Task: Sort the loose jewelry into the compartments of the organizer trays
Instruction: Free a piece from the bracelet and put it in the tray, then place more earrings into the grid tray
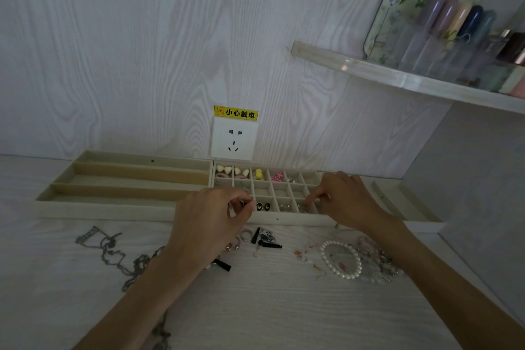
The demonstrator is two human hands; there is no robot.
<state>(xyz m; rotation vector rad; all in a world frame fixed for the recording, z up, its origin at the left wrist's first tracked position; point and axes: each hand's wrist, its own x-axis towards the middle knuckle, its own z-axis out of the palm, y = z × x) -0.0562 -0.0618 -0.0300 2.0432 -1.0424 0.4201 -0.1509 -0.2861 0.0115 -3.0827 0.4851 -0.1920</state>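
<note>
**Sorting jewelry: roughly a third done, by my estimate**

Grid tray against the wall: back row holds hearts, a yellow piece and a pink piece; front row has a black pair. Most middle cells look bare. Slot tray to its left holds nothing I can see.

Left hand: grip pinched on a small piece, too small to identify, at the grid's front edge. Right hand: fingers curled, tips down in a front-right cell; can't tell if they hold anything.

Left on bench: chains, rings, black bits, pearl bracelet, bead pile beside it.
</note>
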